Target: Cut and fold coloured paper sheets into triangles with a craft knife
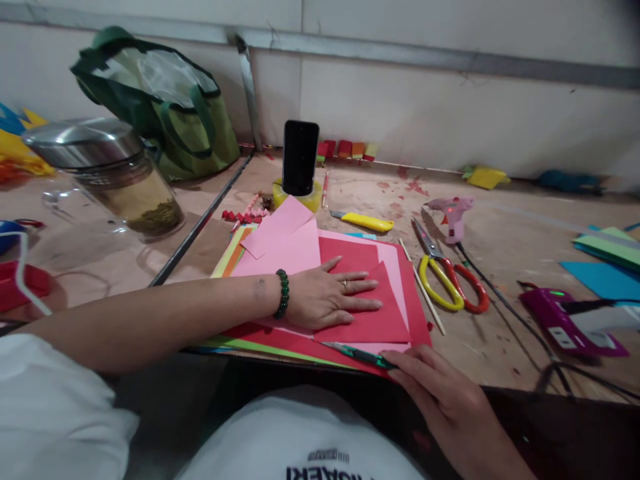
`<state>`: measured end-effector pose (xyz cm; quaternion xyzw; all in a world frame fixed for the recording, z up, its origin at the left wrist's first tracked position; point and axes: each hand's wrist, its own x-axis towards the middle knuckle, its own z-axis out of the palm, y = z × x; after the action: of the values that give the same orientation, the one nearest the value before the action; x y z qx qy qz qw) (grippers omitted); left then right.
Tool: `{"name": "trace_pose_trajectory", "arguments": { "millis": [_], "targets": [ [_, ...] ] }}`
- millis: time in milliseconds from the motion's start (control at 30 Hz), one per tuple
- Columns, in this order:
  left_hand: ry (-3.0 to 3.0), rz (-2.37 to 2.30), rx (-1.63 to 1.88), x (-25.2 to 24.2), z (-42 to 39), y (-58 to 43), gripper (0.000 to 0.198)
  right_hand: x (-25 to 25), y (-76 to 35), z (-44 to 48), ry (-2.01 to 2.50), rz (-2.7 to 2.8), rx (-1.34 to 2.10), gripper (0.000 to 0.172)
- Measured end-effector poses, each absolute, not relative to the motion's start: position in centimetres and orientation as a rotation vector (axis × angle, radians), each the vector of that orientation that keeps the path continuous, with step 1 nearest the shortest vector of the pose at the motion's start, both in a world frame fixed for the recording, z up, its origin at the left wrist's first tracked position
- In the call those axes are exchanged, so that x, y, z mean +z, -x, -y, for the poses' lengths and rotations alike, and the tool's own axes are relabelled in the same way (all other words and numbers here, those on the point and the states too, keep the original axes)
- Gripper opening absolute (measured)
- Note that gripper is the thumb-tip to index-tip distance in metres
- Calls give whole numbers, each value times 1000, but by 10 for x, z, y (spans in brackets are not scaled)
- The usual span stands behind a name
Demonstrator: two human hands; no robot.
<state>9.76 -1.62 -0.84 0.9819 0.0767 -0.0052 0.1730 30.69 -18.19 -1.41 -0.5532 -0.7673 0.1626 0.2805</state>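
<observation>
My left hand [333,297] lies flat with fingers stretched out on a folded red paper sheet [373,320], which rests on a stack of pink, red and green sheets [290,250]. A green bead bracelet sits on that wrist. My right hand [443,393] is at the table's near edge. Its fingers touch a thin green tool [360,355] that lies along the lower edge of the red paper; the grip on it is not clear.
Yellow-and-red scissors [445,277], a wooden stick [423,288], a yellow utility knife [363,221], a pink glue gun [450,215] and a purple device [567,320] lie to the right. A phone [300,158] stands behind. A glass jar [113,177] and green bag [160,100] are left.
</observation>
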Motion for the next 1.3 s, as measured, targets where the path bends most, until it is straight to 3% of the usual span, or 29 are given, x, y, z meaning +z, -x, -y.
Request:
{"name": "trace_pose_trajectory", "arguments": {
  "millis": [400, 600, 700, 933, 1100, 1300],
  "targets": [
    [-2801, -211, 7, -9, 16, -96, 50, -3, -312, 195, 1429, 2074, 480, 20],
    [-2931, -319, 163, 3, 22, -99, 76, 0, -369, 174, 1833, 1693, -310, 30],
    [-2901, -588, 138, 11, 33, -106, 75, -17, -387, 153, 1911, 1710, -507, 34],
    [-2581, -919, -5, 10, 39, -118, 74, -52, -393, 136, 1905, 1788, -591, 28],
    [-2586, -882, 29, 14, 41, -120, 56, -55, -394, 138, 1905, 1790, -546, 28],
    [-2542, -974, -18, 21, 43, -122, 73, -51, -385, 139, 1984, 1746, -508, 29]
  ]
}}
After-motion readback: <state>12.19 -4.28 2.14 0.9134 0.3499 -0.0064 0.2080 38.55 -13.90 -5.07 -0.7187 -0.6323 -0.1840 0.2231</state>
